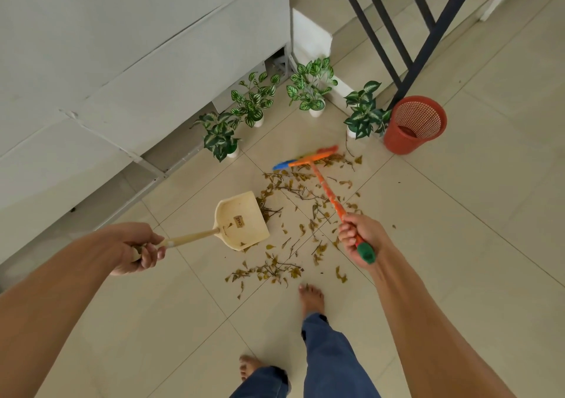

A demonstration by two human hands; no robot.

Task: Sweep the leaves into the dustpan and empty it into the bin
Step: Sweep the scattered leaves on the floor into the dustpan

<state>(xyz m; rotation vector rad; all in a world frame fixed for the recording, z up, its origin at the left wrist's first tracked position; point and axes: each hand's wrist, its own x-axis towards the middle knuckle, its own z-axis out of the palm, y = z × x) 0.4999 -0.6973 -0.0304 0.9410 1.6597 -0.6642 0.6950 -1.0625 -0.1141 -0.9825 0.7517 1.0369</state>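
Right hand (359, 238) gripping broom (324, 185), head toward bin (414, 125).

cream dustpan (241, 221) tilted beside scattered dry leaves (293, 189); red mesh bin (414, 125) upright

Tiled floor (458, 229) bears scattered leaves (293, 189), potted plants (310, 88), bin (412, 125)

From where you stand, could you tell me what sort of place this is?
Probably a home's landing or hallway beside a staircase: pale floor tiles, a dark stair railing, and small potted plants lined along the white wall.
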